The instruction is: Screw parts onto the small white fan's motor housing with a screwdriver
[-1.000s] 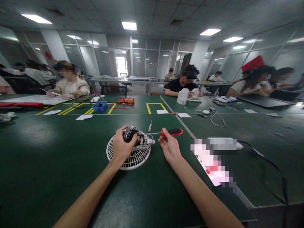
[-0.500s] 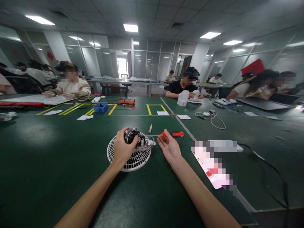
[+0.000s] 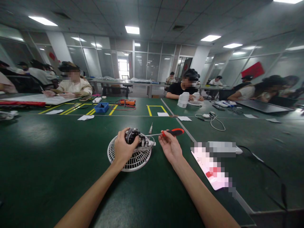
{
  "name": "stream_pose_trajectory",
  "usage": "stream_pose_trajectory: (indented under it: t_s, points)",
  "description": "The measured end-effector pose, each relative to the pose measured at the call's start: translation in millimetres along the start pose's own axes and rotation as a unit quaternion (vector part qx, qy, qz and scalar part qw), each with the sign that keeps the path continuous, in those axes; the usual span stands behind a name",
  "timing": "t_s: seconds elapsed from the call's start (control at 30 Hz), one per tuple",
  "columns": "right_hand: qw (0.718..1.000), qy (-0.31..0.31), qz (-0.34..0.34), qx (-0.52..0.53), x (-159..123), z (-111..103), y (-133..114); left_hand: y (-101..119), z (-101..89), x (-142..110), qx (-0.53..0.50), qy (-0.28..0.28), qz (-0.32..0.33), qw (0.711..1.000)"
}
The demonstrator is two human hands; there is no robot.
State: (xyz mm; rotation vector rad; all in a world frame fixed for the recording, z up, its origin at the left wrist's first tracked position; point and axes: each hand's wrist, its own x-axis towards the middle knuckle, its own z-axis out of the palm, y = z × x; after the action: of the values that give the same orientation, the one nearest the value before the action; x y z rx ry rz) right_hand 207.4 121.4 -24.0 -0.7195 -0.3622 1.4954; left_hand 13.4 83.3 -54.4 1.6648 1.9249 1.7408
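Note:
My left hand (image 3: 124, 147) is wrapped round a black fan motor (image 3: 131, 136), which rests on a round white fan grille (image 3: 133, 163) lying on the table. White wires (image 3: 144, 147) and small white connectors bunch at the motor's right side. Between the fingers of my right hand (image 3: 171, 146) is a screwdriver (image 3: 174, 132) with a red and black handle, its shaft pointing left. The tip reaches the motor's right side; whether it sits in a screw is too small to tell. A small clear-handled screwdriver (image 3: 150, 128) lies just behind the grille.
A blue bin (image 3: 101, 108) and an orange multimeter (image 3: 127, 102) stand at the back left. Right of my arm are a phone-like pink slab (image 3: 209, 171) and a white device (image 3: 222, 148) with a black cord. A coiled cable (image 3: 217, 120) lies farther back. Co-workers sit across the table.
The screwdriver's handle has turned and risen slightly in my right hand, so the shaft slopes a little more. My left hand keeps its hold on the motor.

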Motion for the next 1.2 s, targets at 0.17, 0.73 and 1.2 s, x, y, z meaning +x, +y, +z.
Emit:
stream_pose_trajectory:
  t_s: [0.17, 0.73, 1.2]
  points:
    - [0.998, 0.019, 0.022, -0.06, 4, -4, 2, 0, -1.6, -1, 0.001, 0.005, 0.01, 1.0]
    - [0.997, 0.028, 0.022, -0.061, 3, -3, 2, 2, -1.8, -3, 0.024, 0.015, 0.0, 1.0]
    - [0.996, 0.042, 0.039, -0.062, 3, -4, 6, 4, -3.0, -4, 0.023, 0.013, 0.003, 1.0]
